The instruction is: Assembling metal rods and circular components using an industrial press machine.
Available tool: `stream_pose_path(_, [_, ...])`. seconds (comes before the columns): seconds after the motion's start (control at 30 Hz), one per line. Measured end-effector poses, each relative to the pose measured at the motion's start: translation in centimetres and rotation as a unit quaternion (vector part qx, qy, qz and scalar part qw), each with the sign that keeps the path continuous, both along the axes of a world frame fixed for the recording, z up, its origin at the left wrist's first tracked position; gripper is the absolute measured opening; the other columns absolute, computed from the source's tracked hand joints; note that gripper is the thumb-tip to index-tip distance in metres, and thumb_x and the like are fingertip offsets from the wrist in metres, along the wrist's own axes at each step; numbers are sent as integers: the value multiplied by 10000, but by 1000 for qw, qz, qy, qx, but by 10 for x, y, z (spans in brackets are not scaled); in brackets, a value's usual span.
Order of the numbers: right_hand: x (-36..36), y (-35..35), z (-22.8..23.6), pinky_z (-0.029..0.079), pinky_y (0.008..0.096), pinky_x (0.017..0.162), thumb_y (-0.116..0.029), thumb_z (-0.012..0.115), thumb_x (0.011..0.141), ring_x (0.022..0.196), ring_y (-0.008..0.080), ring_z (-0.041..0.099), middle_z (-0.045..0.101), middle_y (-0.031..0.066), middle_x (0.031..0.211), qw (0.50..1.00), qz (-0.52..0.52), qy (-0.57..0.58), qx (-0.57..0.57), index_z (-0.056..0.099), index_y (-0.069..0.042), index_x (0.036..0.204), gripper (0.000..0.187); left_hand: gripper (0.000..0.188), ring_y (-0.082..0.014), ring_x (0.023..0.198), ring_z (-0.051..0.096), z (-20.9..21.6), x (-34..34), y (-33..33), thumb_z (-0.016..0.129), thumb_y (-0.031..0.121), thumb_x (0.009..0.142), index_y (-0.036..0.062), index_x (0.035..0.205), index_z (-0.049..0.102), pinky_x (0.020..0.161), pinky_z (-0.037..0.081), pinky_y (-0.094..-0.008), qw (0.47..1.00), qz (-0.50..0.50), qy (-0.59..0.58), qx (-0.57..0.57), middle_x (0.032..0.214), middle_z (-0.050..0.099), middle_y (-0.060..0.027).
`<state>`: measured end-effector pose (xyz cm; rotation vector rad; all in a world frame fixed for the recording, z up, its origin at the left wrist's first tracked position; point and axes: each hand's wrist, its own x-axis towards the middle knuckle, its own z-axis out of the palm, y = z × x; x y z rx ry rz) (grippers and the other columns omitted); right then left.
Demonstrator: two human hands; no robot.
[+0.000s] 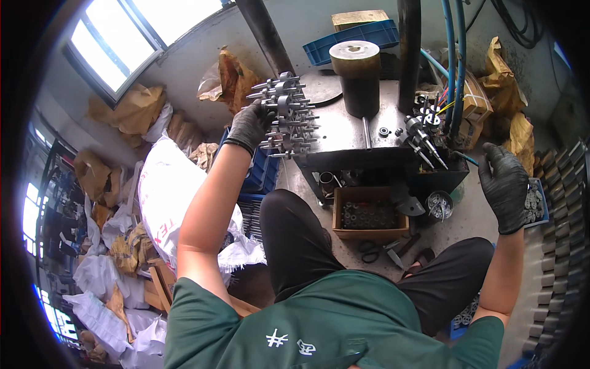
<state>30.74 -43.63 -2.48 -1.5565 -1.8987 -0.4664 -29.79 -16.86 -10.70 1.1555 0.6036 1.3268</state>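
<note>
My left hand (pixel 251 126), in a black glove, reaches out to a stack of metal parts with many protruding pins (pixel 286 117) standing at the left corner of a steel press table (pixel 344 132); the fingers touch its left side. My right hand (pixel 505 184), also in a black glove, hangs at the right with fingers curled over a blue tray of small metal pieces (pixel 534 203); whether it holds one is hidden. A dark steel cylinder (pixel 359 77) stands upright at the table's middle.
A cardboard box of small metal rings (pixel 369 215) sits on the floor under the table, with scissors (pixel 369 251) beside it. Blue crates (pixel 350 40) stand behind. White sacks (pixel 166 190) and brown paper bags pile on the left. Blue hoses (pixel 455 61) hang at right.
</note>
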Motion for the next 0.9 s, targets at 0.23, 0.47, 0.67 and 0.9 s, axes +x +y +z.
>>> stream_pose_path(0.23, [-13,-20,-23,574,427,793,-46,749,839,912,358,709,727,160,1015,968,56,124,210,685,-42,1156,323,206,-152,945,705,51,44,-58,529,169,1041,50,1146,661,760,583,-223,973,90,-15,-214,1043,720,-63])
stream_pose_path(0.47, [-71,-22,-67,565,456,778,-47,708,797,874,356,687,709,149,970,923,355,131,-76,695,-38,1081,285,280,-245,1019,676,39,71,-130,570,230,1028,84,1264,607,817,569,-362,963,159,-37,-212,1152,669,-73])
stream_pose_path(0.67, [-69,-11,-138,554,468,814,-221,669,869,913,368,682,686,165,940,873,371,26,-315,718,-55,1060,258,325,-206,980,674,59,112,-166,599,86,967,56,1290,609,838,571,-332,984,-13,-68,-167,1113,697,-59])
stream_pose_path(0.9, [-52,-28,-163,558,473,794,-229,677,864,905,382,688,703,172,961,851,334,42,-403,723,-43,1034,257,249,-147,833,663,59,97,-140,641,159,970,49,1194,638,745,550,-273,989,33,6,-145,880,644,-26])
